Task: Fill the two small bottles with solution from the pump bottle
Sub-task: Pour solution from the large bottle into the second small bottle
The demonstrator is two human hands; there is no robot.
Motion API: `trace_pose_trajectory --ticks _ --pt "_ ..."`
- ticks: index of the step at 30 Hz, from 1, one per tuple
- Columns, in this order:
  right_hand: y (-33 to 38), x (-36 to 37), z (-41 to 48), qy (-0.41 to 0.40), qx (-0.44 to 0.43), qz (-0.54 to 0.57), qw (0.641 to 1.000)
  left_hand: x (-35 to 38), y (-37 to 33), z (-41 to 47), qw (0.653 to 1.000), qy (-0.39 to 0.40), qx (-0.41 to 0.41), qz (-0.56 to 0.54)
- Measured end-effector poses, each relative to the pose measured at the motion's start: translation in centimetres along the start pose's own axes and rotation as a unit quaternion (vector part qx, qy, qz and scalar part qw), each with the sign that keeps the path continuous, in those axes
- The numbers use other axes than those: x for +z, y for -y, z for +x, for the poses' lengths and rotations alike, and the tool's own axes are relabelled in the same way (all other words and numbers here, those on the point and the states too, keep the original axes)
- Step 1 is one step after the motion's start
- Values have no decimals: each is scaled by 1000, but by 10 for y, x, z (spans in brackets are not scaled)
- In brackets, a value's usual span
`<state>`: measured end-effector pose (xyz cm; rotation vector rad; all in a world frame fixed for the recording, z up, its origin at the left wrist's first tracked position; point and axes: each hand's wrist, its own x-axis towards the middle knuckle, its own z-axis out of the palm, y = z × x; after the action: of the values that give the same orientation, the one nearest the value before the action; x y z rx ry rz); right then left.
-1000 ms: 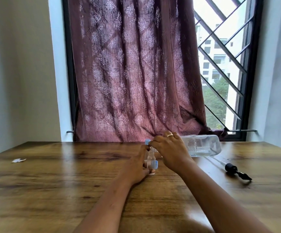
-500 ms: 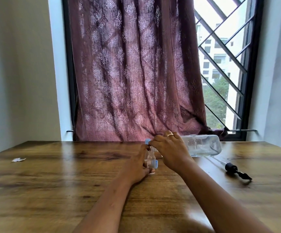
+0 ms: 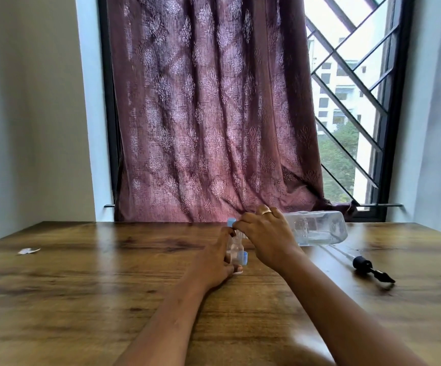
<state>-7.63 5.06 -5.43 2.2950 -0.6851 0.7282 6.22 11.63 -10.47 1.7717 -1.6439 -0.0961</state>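
Observation:
A large clear pump bottle (image 3: 317,231) is tipped on its side above the table, neck pointing left, with my right hand (image 3: 266,236) gripping its neck end. Its mouth is hidden behind my fingers, over a small clear bottle (image 3: 233,249) standing upright on the table. My left hand (image 3: 214,265) holds that small bottle from the left. A light blue cap (image 3: 244,258) lies beside the small bottle's base. Another blue-capped small bottle top (image 3: 231,222) shows just behind my right fingers. The black pump head with its dip tube (image 3: 363,265) lies on the table at the right.
The wooden table (image 3: 108,286) runs up to a window with a maroon curtain (image 3: 208,114) and a metal grille (image 3: 351,88). A small white scrap (image 3: 27,250) lies far left on the table. White walls stand on both sides.

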Motion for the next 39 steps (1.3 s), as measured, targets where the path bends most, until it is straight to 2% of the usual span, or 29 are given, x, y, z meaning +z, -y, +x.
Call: trace_pose_trajectory --ticks 15,39 --pt "-1 -6 -1 28 -8 26 999 2 3 3 1000 -5 0 -14" --pt "-2 9 1 7 10 -10 1000 4 4 4 1000 -8 -1 -1"
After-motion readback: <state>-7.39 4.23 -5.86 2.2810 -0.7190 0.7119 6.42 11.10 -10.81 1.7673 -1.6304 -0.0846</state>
